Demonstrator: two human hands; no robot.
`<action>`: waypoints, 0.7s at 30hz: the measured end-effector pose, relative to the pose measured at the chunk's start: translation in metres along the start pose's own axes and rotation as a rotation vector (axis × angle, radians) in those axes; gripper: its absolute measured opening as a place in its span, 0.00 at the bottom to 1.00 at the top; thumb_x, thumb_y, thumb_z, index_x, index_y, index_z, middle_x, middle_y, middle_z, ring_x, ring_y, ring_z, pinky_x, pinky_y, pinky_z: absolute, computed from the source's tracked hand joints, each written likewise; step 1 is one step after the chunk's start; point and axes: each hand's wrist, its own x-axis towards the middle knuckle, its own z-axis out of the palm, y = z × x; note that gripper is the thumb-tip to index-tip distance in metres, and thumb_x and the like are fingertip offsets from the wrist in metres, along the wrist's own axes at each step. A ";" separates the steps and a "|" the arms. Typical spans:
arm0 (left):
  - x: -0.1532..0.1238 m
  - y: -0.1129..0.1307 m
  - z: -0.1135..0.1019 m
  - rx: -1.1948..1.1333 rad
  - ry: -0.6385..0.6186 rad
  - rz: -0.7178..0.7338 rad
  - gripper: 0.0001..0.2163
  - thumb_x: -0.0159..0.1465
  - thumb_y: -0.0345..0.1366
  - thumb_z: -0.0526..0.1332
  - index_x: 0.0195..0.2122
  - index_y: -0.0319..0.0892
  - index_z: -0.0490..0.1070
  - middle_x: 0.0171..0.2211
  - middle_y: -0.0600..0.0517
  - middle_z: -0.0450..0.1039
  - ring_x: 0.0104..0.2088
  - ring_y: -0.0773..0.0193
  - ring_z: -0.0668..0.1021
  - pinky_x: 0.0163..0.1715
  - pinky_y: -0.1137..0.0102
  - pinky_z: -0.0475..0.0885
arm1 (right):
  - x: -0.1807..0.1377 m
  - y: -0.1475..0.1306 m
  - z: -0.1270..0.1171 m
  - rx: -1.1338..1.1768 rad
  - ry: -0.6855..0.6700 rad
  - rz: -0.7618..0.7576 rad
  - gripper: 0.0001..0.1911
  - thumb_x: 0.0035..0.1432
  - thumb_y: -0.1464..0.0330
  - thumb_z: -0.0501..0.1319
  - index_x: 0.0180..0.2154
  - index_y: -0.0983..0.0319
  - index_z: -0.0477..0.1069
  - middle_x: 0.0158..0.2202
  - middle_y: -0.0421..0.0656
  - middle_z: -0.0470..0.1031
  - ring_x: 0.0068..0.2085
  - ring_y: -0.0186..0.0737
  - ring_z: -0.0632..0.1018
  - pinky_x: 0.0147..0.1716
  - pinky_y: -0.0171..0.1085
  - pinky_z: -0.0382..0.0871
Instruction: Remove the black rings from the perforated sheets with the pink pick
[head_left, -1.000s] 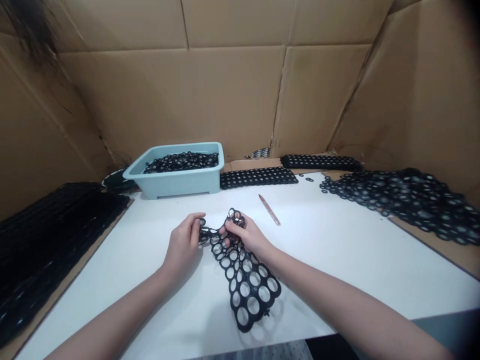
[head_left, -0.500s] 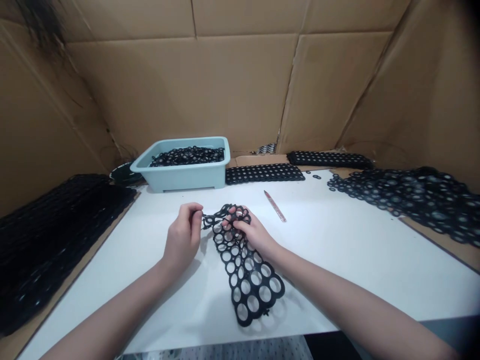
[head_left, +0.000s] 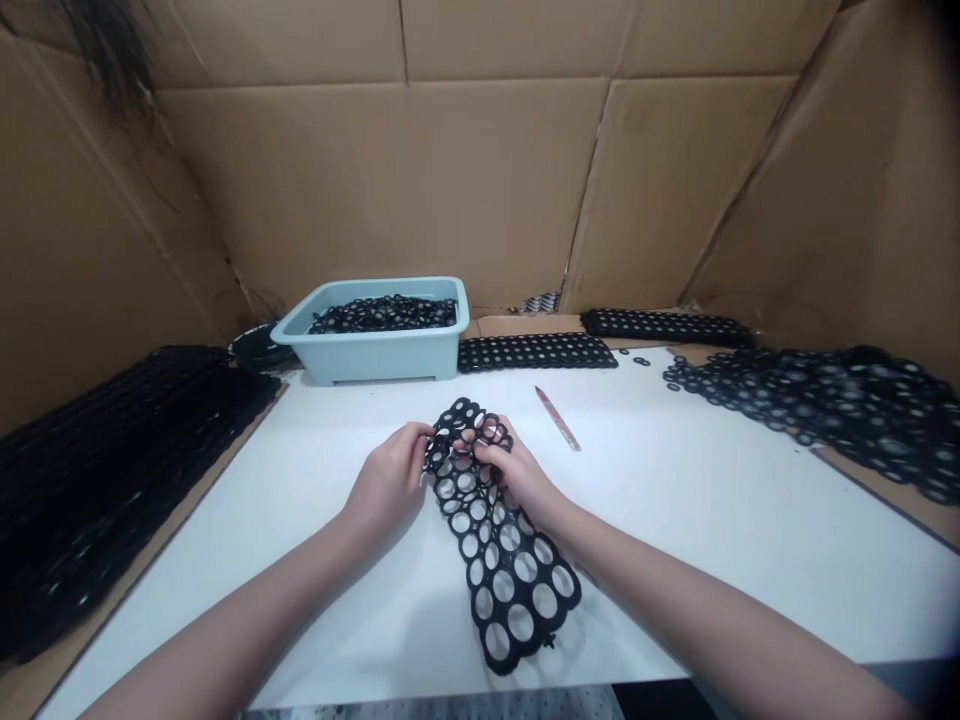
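A black perforated rubber sheet [head_left: 510,570] with rows of round holes lies on the white table, its far end bunched up and lifted. My left hand [head_left: 390,470] grips the left side of that bunched end. My right hand [head_left: 514,470] holds its right side, with the fingers curled over the holes. The near end of the sheet stays flat on the table below my hands. Beyond my right hand lies a slim pinkish blade-like tool [head_left: 556,420], not touching the sheet.
A pale teal tub [head_left: 375,360] of black pieces stands at the back. Black perforated strips [head_left: 536,352] lie beside it. A large heap of black sheets [head_left: 817,410] lies at right, another stack [head_left: 112,450] at left. Cardboard walls [head_left: 375,180] surround the white table [head_left: 247,590].
My hands have moved closer together. The left hand has shifted from a narrow twisted strand onto the bunched end of the sheet, which now looks wider and less stretched.
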 end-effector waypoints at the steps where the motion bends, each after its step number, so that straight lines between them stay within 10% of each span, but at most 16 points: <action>1: 0.000 0.000 0.000 -0.004 -0.001 0.006 0.10 0.63 0.35 0.44 0.39 0.43 0.63 0.35 0.50 0.71 0.35 0.62 0.73 0.34 0.69 0.65 | 0.000 0.000 0.000 -0.011 0.000 -0.005 0.12 0.44 0.71 0.56 0.34 0.59 0.57 0.36 0.39 0.69 0.42 0.40 0.71 0.46 0.42 0.61; 21: -0.001 0.005 0.001 -0.078 -0.051 0.030 0.09 0.63 0.35 0.46 0.36 0.44 0.64 0.29 0.54 0.70 0.28 0.67 0.72 0.28 0.73 0.63 | -0.001 -0.001 -0.001 -0.171 -0.025 -0.026 0.11 0.48 0.69 0.56 0.36 0.60 0.58 0.37 0.39 0.69 0.39 0.37 0.71 0.43 0.39 0.62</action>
